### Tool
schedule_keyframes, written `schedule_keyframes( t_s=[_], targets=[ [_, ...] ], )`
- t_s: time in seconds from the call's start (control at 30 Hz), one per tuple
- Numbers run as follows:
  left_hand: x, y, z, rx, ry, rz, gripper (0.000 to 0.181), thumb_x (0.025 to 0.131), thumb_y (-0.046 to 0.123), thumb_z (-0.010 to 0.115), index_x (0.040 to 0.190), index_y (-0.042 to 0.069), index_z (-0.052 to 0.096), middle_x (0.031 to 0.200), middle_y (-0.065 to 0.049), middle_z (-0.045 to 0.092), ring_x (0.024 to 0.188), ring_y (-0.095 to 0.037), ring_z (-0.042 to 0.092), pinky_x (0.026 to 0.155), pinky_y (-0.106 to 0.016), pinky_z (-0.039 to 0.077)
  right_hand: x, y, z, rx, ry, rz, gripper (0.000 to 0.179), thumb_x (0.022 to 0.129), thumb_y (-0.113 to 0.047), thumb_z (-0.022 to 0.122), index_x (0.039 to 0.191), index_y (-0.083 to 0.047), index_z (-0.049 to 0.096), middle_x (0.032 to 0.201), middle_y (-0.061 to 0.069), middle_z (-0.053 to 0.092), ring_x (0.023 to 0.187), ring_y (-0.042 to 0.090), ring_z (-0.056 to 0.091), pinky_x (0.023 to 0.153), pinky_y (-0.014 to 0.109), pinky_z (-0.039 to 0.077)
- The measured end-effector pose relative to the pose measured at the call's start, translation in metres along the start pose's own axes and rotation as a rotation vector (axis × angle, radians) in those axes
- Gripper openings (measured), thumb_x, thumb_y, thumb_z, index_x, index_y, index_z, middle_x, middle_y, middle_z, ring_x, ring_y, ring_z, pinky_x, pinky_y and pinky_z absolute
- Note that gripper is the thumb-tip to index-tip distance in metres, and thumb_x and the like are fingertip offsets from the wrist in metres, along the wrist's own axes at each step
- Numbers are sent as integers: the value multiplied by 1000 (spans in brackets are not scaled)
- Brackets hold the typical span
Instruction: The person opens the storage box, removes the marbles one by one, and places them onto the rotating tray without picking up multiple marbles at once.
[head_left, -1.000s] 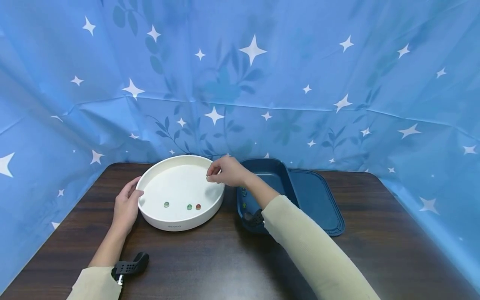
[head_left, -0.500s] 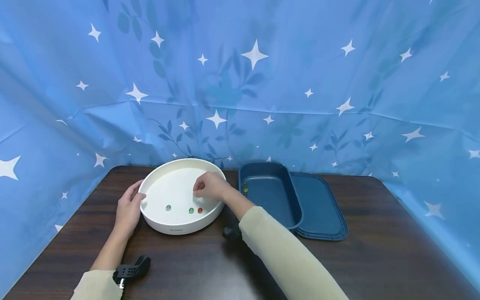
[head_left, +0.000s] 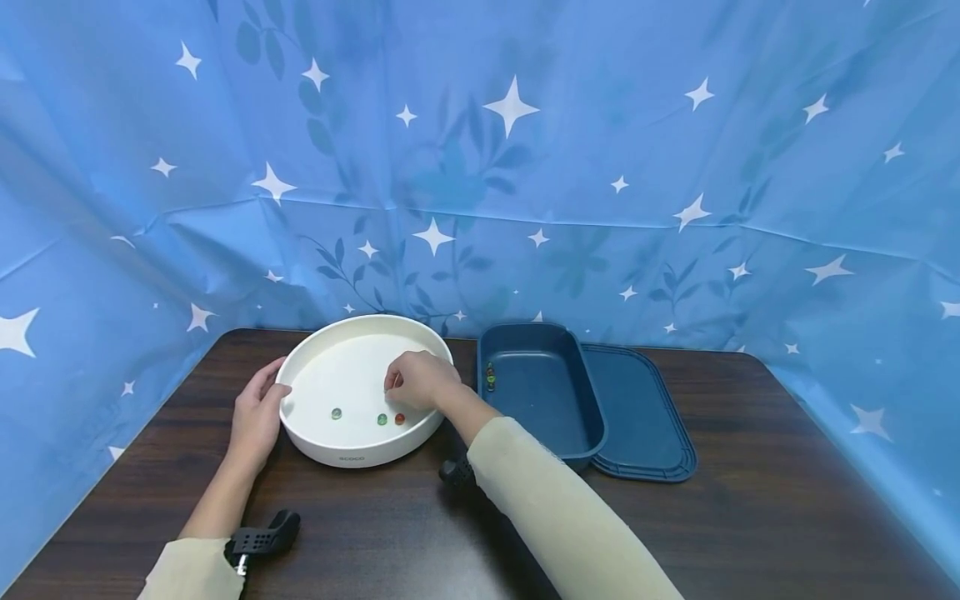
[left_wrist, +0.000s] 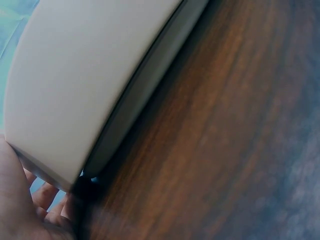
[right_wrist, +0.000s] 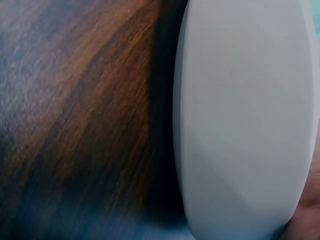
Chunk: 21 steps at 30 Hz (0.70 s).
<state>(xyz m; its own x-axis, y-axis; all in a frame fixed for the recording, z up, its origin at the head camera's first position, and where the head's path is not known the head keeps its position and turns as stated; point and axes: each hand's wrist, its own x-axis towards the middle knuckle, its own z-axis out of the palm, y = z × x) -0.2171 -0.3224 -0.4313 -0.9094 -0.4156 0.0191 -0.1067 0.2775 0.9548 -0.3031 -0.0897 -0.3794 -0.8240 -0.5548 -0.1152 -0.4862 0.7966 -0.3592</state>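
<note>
My left hand (head_left: 253, 414) holds the left edge of a round white tray (head_left: 352, 457), thumb over the rim and fingers outside the wall. On the tray floor lie a pale green marble (head_left: 336, 413), a green marble (head_left: 382, 419) and a red marble (head_left: 399, 419). Over the tray's right half, my right hand (head_left: 420, 379) reaches down with thumb and fingertips drawn together, behind the green and red marbles. I cannot tell whether a marble is between those fingertips. Both wrist views mostly show the tray's outer wall (left_wrist: 85, 75); the right fingertips are hidden there.
Right of the tray stands a deep dark blue box (head_left: 558, 392) with several marbles (head_left: 491, 377) along its left wall. A flat blue lid (head_left: 637, 408) lies beside it, partly under the box. A blue star-patterned curtain (head_left: 570, 150) hangs behind the dark wooden table (head_left: 360, 533).
My right hand has moved left and down from the tray's right rim into the tray, uncovering the blue box. In the last half second it barely moves. My left hand stays on the rim.
</note>
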Motion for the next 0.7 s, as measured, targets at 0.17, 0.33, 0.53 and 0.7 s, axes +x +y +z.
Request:
schedule_keyframes(
  t_s=[0.17, 0.33, 0.53, 0.7],
  targets=[
    [0, 0, 0, -1, -4, -4, 57, 103, 18, 35, 159, 13, 31, 166, -10, 33, 152, -30, 34, 123, -52, 33, 1, 0, 1, 4, 0, 5, 5, 92, -30, 73, 88, -29, 74, 88, -13, 69, 82, 5, 59, 72, 24, 47],
    [-1, -2, -1, 4, -9, -1, 57, 103, 18, 35, 160, 13, 31, 166, -11, 33, 152, -30, 34, 122, -52, 33, 2, -1, 1, 12, -13, 9, 5, 92, -30, 72, 93, -27, 76, 92, -10, 71, 83, 6, 59, 72, 23, 48],
    [-1, -2, -2, -1, -10, 4, 57, 103, 17, 36, 160, 14, 31, 166, -11, 32, 152, -31, 34, 123, -52, 33, 0, 1, -9, 138, 6, -44, 12, 92, -21, 74, 101, -16, 78, 97, -1, 76, 83, 8, 63, 69, 18, 50],
    [-1, -2, -1, -3, -6, 5, 57, 103, 17, 36, 160, 14, 32, 166, -11, 33, 152, -31, 34, 123, -52, 33, -6, 11, -31, 220, 33, -105, 15, 93, -17, 72, 105, -10, 77, 97, 5, 76, 84, 13, 64, 68, 22, 53]
  ],
)
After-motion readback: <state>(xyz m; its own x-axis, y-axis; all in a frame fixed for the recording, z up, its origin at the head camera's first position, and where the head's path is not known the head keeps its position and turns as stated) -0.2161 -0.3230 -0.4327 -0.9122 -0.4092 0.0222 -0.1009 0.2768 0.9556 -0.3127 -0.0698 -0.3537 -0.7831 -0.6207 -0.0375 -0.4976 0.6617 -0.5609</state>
